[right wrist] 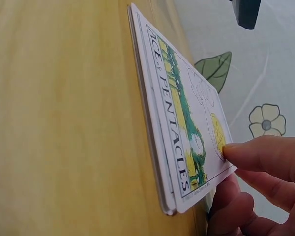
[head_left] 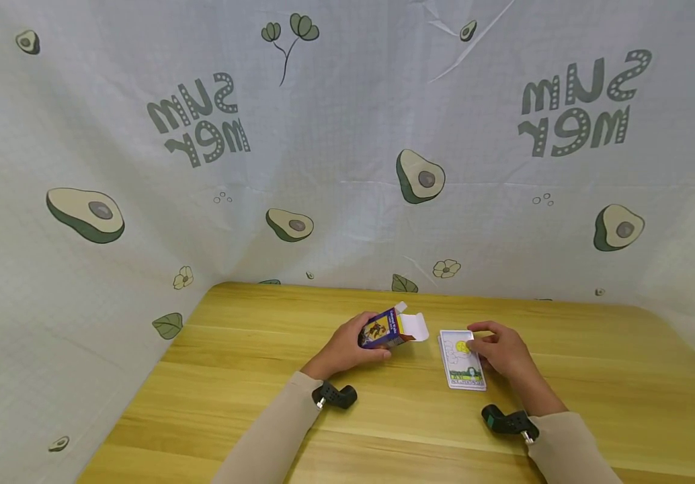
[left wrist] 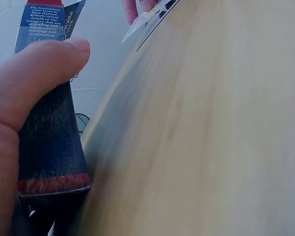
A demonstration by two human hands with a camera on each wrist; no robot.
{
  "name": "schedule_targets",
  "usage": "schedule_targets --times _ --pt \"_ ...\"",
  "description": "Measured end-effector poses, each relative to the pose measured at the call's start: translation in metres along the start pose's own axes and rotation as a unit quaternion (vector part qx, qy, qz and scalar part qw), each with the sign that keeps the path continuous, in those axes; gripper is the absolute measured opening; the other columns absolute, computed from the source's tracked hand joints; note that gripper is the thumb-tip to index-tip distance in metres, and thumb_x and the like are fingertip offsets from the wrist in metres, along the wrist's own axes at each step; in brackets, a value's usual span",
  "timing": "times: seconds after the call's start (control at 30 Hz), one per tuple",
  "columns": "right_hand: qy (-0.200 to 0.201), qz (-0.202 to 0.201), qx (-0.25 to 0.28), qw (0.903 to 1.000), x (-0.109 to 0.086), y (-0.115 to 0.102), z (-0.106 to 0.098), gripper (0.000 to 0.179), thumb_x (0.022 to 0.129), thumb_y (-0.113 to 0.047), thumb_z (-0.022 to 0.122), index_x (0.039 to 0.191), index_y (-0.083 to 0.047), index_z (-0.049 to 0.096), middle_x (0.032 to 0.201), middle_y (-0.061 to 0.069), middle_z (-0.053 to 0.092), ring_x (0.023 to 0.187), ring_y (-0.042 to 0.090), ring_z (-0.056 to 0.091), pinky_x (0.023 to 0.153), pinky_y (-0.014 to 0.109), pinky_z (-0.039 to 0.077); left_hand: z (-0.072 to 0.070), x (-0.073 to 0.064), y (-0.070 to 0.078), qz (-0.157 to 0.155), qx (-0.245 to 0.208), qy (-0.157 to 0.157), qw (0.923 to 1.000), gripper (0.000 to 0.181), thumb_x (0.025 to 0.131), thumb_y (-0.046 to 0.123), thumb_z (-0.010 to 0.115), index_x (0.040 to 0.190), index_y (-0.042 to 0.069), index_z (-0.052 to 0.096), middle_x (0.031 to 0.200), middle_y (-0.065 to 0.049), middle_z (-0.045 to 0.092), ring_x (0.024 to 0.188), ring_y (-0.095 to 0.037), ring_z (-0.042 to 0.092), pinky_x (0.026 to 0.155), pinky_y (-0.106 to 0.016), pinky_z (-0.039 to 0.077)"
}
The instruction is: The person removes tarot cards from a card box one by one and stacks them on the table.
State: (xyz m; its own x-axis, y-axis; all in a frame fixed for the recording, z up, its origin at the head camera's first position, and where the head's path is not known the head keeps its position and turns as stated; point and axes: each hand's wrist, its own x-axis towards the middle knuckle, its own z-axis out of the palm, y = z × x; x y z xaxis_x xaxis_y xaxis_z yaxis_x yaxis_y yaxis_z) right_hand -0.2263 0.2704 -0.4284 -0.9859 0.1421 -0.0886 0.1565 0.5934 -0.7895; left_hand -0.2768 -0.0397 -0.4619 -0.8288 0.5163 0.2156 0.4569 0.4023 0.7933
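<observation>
My left hand point(head_left: 344, 346) grips a dark blue and red tarot card box point(head_left: 379, 329) above the table, its white flaps folded out toward the right. In the left wrist view the thumb lies across the side of the box point(left wrist: 51, 142), which has small printed text. My right hand point(head_left: 507, 349) pinches the edge of a thin stack of tarot cards, thumb on the face and fingers curled under the edge. The top card point(right wrist: 189, 113) reads Ace of Pentacles and sits slightly offset from the cards below it. The stack lies to the right of the box.
Both hands are over a yellow wood-grain table point(head_left: 226, 403). Behind and beside it hangs a pale cloth point(head_left: 347, 101) printed with avocados, leaves and lettering. Each wrist wears a black camera mount, one at the left sleeve point(head_left: 271, 437).
</observation>
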Motion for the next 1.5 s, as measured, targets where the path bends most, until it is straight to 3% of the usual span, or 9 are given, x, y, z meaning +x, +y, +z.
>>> schedule_targets --times 0.83,1.5 --pt "-0.003 0.0 -0.059 0.9983 0.0017 -0.0007 0.0019 0.04 0.089 -0.017 0.066 0.124 0.0 0.059 0.099 0.022 0.057 0.081 0.028 0.052 0.061 0.03 0.042 -0.0005 0.002 -0.0001 0.001 0.009 -0.002 1.0 0.07 0.08 0.039 0.078 0.138 0.018 0.046 0.118 0.003 0.056 0.099 -0.011 0.053 0.084 -0.026 0.045" --pt "0.0 -0.01 -0.087 0.9962 -0.0001 -0.0025 0.0032 0.039 0.087 -0.016 0.066 0.121 0.003 0.061 0.103 0.025 0.059 0.086 0.033 0.052 0.068 0.034 0.044 -0.0001 0.0001 0.0016 -0.006 0.009 0.002 0.9999 0.071 0.079 0.041 0.078 0.138 0.018 0.046 0.117 0.003 0.056 0.099 -0.011 0.053 0.083 -0.027 0.045"
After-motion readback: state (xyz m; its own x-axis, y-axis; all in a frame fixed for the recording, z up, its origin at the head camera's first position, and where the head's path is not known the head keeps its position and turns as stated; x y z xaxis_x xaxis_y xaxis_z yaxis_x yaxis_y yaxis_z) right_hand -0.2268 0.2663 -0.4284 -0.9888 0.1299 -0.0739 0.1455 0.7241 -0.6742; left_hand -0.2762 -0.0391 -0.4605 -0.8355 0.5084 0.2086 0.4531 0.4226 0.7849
